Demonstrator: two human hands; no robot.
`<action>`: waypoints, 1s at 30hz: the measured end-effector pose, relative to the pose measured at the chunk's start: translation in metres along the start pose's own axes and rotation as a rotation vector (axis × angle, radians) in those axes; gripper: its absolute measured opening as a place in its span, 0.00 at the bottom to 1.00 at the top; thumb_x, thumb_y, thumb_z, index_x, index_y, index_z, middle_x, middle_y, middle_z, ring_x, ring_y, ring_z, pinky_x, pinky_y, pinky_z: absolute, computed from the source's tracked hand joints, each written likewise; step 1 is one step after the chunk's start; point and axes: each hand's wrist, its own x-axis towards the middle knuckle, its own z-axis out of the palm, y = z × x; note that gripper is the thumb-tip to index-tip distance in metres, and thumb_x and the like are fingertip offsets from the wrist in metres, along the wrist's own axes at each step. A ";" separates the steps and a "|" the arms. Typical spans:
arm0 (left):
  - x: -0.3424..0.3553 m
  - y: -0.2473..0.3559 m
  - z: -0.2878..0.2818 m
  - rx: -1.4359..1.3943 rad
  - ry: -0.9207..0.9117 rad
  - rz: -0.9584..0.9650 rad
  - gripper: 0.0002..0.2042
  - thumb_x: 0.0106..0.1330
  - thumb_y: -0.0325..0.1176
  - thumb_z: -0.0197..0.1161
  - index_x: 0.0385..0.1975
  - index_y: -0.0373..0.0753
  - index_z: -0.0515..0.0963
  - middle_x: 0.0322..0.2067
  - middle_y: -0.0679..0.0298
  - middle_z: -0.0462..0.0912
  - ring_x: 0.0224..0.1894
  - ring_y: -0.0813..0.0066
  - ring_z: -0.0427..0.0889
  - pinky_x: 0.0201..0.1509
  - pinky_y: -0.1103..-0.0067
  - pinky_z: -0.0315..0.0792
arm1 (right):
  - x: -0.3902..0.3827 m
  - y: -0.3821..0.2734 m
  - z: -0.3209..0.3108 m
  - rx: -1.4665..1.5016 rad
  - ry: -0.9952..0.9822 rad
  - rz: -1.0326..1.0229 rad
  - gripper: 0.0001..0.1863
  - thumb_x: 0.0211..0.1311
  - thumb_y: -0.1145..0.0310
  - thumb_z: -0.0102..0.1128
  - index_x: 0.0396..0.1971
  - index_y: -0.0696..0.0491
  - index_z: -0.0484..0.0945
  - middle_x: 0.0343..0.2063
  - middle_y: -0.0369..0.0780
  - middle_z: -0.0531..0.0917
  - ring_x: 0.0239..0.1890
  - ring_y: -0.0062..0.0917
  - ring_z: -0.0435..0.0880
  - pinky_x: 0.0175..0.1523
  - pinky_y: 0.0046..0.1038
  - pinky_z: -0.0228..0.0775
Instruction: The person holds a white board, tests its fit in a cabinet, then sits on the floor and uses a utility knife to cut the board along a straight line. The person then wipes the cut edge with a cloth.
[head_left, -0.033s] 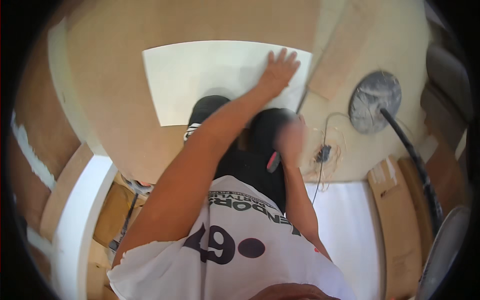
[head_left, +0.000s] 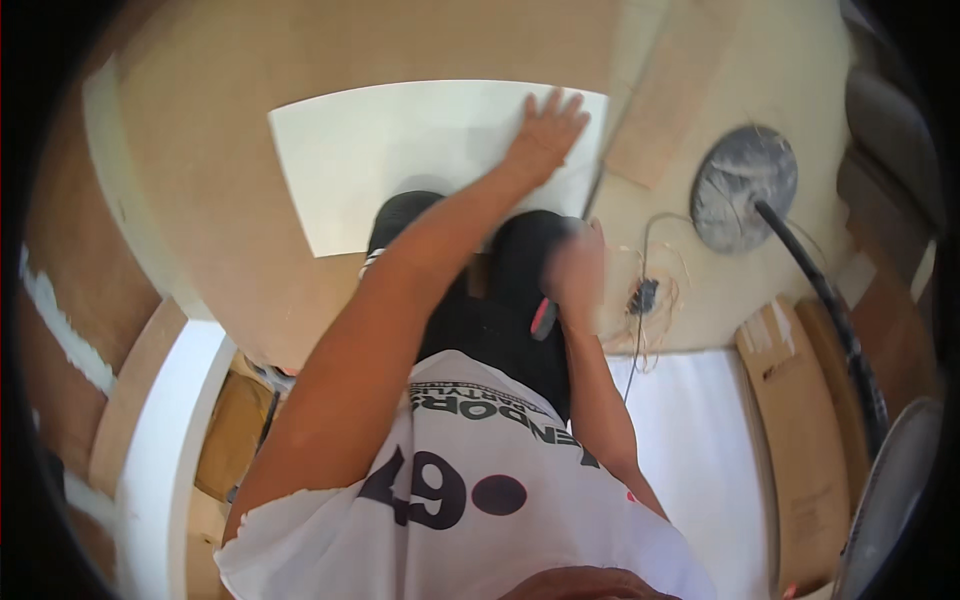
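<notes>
the left hand (head_left: 548, 135) lies flat, fingers spread, on the far right part of a white panel (head_left: 400, 160); its grip is wide open and holds nothing, only pressing down. the panel rests on a large tan board (head_left: 250, 100) that spreads beneath it. the right hand (head_left: 575, 275) is blurred, near the panel's right lower edge, with a small red and black tool (head_left: 543, 318) just below it; whether its grip is closed on that tool cannot be told. a round grey disc (head_left: 745, 188) lies well apart to the right, a black hose (head_left: 820, 300) running from it.

A grey round disc (head_left: 744, 188) beside a black hose (head_left: 820, 300), cardboard (head_left: 800, 440) below.
</notes>
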 end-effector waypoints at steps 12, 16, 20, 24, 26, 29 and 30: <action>0.033 0.040 -0.035 0.021 -0.109 -0.206 0.42 0.56 0.19 0.59 0.72 0.50 0.51 0.74 0.62 0.44 0.74 0.48 0.44 0.60 0.30 0.50 | 0.094 -0.107 -0.014 -0.156 -0.195 0.068 0.28 0.72 0.67 0.42 0.69 0.56 0.55 0.19 0.36 0.73 0.12 0.16 0.68 0.13 0.22 0.60; 0.034 0.038 -0.030 -0.003 -0.104 -0.235 0.41 0.57 0.20 0.58 0.72 0.51 0.51 0.74 0.63 0.44 0.74 0.48 0.44 0.60 0.30 0.51 | 0.107 -0.109 -0.005 -0.130 -0.207 0.111 0.27 0.72 0.67 0.41 0.69 0.56 0.56 0.19 0.36 0.72 0.11 0.17 0.68 0.13 0.23 0.60; 0.035 0.037 -0.028 0.033 -0.132 -0.241 0.40 0.58 0.22 0.58 0.72 0.53 0.51 0.74 0.64 0.44 0.74 0.49 0.45 0.60 0.30 0.51 | 0.111 -0.116 -0.001 -0.129 -0.217 0.133 0.27 0.72 0.67 0.41 0.69 0.56 0.56 0.18 0.36 0.72 0.10 0.17 0.68 0.13 0.23 0.59; 0.035 0.038 -0.028 0.030 -0.148 -0.253 0.40 0.59 0.22 0.57 0.72 0.53 0.51 0.74 0.64 0.44 0.74 0.49 0.45 0.61 0.31 0.51 | 0.112 -0.125 -0.002 -0.157 -0.236 0.143 0.27 0.72 0.66 0.42 0.69 0.56 0.56 0.18 0.36 0.72 0.10 0.17 0.67 0.12 0.23 0.59; 0.036 0.038 -0.028 0.041 -0.164 -0.256 0.40 0.59 0.21 0.57 0.72 0.54 0.51 0.74 0.64 0.43 0.74 0.49 0.45 0.61 0.31 0.51 | 0.113 -0.127 -0.005 -0.148 -0.210 0.137 0.27 0.72 0.66 0.42 0.69 0.56 0.57 0.18 0.35 0.72 0.10 0.17 0.67 0.13 0.23 0.59; 0.036 0.038 -0.027 0.060 -0.186 -0.261 0.40 0.59 0.19 0.56 0.72 0.54 0.50 0.74 0.65 0.43 0.74 0.50 0.45 0.62 0.32 0.51 | 0.118 -0.126 -0.018 -0.135 -0.140 0.114 0.27 0.72 0.65 0.45 0.68 0.56 0.58 0.18 0.35 0.72 0.10 0.17 0.67 0.13 0.22 0.59; 0.037 0.039 -0.028 0.054 -0.190 -0.265 0.41 0.59 0.18 0.56 0.72 0.55 0.50 0.74 0.65 0.43 0.74 0.50 0.45 0.62 0.32 0.51 | 0.123 -0.123 -0.023 -0.140 -0.120 0.107 0.27 0.71 0.65 0.46 0.67 0.56 0.59 0.18 0.35 0.73 0.11 0.16 0.67 0.13 0.22 0.59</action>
